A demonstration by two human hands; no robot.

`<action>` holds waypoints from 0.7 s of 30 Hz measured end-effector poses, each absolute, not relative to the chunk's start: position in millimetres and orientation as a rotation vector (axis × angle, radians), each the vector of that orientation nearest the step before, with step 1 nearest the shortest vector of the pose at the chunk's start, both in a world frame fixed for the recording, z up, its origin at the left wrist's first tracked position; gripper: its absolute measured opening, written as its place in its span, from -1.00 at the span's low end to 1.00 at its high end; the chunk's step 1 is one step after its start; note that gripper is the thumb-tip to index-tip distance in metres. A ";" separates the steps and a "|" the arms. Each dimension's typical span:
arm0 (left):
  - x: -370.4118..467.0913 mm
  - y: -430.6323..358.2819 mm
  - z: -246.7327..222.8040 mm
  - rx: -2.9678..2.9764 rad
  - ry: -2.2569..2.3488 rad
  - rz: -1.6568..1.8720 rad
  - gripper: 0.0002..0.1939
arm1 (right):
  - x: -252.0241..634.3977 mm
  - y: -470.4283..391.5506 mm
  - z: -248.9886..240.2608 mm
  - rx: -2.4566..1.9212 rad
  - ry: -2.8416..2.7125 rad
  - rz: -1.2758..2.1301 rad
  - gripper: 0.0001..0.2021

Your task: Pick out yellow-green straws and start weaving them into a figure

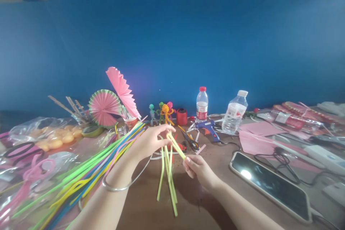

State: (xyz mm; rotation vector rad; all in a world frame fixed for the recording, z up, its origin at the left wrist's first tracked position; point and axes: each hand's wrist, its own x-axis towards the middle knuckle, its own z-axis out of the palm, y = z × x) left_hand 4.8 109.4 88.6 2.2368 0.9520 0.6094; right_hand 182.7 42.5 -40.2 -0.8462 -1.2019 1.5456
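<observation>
Both hands are above the middle of the table, gripping a bundle of pale yellow-green pipe cleaners (170, 179). My left hand (151, 140) pinches the bundle at its upper bend, fingers closed and a metal bangle on the wrist. Several strands hang down from there with loose ends. My right hand (198, 169) is closed on the end of strands slanting down to the right from the same bend. Behind the hands stand small pipe cleaner figures, among them an orange one (166, 112) and a teal one (152, 112).
Many coloured pipe cleaners (91, 169) lie at left beside pink paper fans (105, 107). A blue glue gun (208, 127), a red-capped bottle (202, 106) and a tilted bottle (234, 113) are at the back. A phone (272, 183) lies at right, near pink paper (258, 142).
</observation>
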 end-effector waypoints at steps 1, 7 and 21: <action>2.2 108.3 92.6 2.352 0.984 0.550 -0.75 | 182.9 42.9 -40.0 -0.874 -1.212 1.530 -0.55; -24.2 115.7 109.5 2.410 1.324 0.843 -0.81 | 181.5 45.9 -44.3 -1.120 -1.044 1.234 -0.49; -34.7 110.6 122.5 1.294 0.959 1.279 -0.63 | 137.5 148.0 -13.5 -1.845 -1.660 0.528 -0.69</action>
